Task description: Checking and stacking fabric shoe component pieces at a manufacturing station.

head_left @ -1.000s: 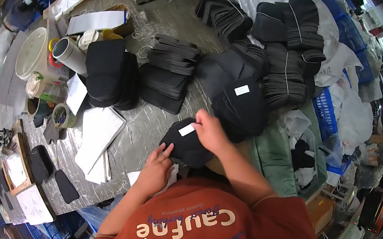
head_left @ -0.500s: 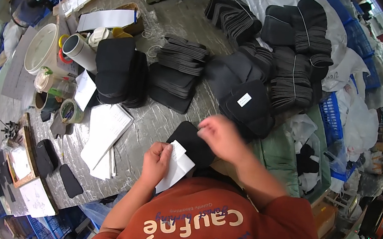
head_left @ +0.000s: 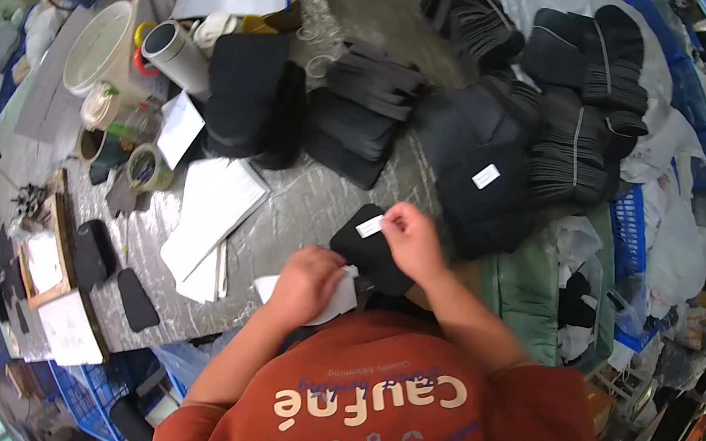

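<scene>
A dark flat pad (head_left: 373, 259) with rounded corners lies at the table's near edge, just in front of my body. On its upper part is a small white label (head_left: 369, 226). The pinched fingers of my right hand (head_left: 412, 244) hold the label's right end. To the left, my left hand (head_left: 307, 287) is closed on a sheet of white paper (head_left: 341, 300), which sticks out on both sides of it. A similar small label (head_left: 486, 176) sits on top of a pile of dark pads (head_left: 480, 206) farther off to the right.
Stacks of dark pads (head_left: 245, 83) stand across the table, some bundles (head_left: 577, 145) tied with cord. White papers (head_left: 210, 216) lie to the left, near jars (head_left: 149, 168), a white bucket (head_left: 95, 50) and a cylinder (head_left: 174, 54). Blue crates (head_left: 628, 232) line the right side.
My right hand has come down to the dark pad, where a white label now shows. My left hand has turned with the paper, now lower and flatter. The whole view has shifted.
</scene>
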The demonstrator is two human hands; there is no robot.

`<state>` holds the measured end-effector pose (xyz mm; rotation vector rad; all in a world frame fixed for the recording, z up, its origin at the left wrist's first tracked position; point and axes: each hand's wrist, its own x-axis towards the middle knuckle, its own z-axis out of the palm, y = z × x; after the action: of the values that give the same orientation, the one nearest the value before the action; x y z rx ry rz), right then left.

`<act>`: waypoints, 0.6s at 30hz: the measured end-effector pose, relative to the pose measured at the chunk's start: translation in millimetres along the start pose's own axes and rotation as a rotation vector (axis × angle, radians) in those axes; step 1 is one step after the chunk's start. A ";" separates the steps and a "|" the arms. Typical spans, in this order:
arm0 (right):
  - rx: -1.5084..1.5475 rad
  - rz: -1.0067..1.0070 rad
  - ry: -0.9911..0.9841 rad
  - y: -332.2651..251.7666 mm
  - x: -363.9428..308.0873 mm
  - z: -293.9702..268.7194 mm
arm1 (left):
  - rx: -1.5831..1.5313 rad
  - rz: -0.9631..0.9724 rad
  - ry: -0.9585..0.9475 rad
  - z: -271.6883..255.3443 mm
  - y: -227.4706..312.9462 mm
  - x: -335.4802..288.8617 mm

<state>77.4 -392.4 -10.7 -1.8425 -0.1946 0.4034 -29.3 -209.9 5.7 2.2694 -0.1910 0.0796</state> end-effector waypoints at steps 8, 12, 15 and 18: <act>-0.098 0.049 -0.070 20.5 0.7 6.2 | 0.163 0.098 -0.151 15.3 5.2 -1.5; -0.192 0.055 -0.107 10.2 1.1 8.8 | 0.152 0.107 -0.157 14.2 4.6 -1.4; -0.219 0.056 -0.100 11.1 0.3 11.1 | 0.144 0.110 -0.148 15.9 3.1 -2.4; -0.252 0.047 -0.069 7.6 0.8 11.6 | 0.136 0.110 -0.142 16.0 3.9 -2.7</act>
<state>73.3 -384.1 -21.2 -2.0848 -0.2591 0.4942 -32.7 -224.3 -2.1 2.4007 -0.3964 -0.0116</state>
